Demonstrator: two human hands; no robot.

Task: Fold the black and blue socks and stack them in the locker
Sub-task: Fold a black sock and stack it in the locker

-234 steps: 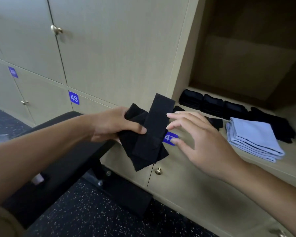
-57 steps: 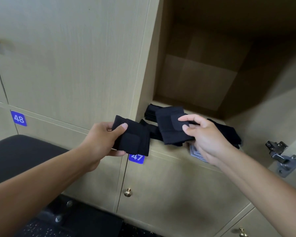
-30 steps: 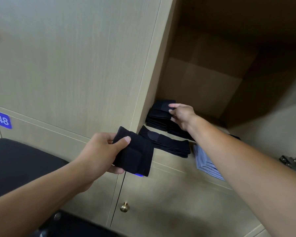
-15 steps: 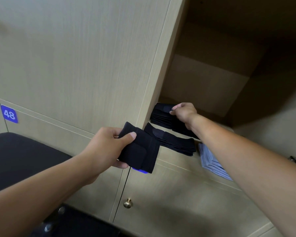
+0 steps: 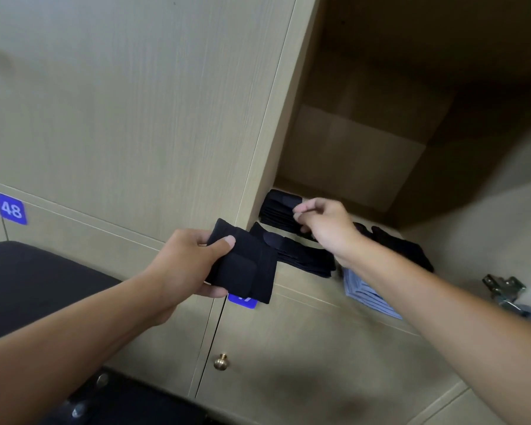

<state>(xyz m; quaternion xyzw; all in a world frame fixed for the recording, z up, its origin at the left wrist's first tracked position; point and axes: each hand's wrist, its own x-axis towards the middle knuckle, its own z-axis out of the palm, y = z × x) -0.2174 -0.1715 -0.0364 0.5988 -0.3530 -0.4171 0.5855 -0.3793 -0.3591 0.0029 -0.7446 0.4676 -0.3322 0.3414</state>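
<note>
Head view, from left to right: a blue number plate reading 48 [image 5: 10, 208] sits on a closed locker door, above a black padded bench [image 5: 37, 280] at the lower left. The left hand [image 5: 187, 265] grips a folded black sock [image 5: 246, 266], thumb curled over its top face and fingers underneath, holding it in front of the cabinet just outside the open locker [image 5: 365, 167]. This sock partly covers a second blue number plate [image 5: 242, 299] on the door below, whose digits cannot be read. A brass knob [image 5: 221, 361] sits lower on that door.

Inside the locker, on its floor, a stack of folded black socks [image 5: 278, 210] lies at the back left corner, and a second black stack [image 5: 301, 256] lies nearer the front edge. The right hand [image 5: 325, 223] hovers over the back stack with fingers curled; whether it pinches the top sock or just touches it cannot be told. Under the right forearm lies a pile of folded blue socks [image 5: 365, 294] at the front edge, with loose black socks [image 5: 402, 250] behind it. A metal door hinge [image 5: 503, 291] shows at the far right.
</note>
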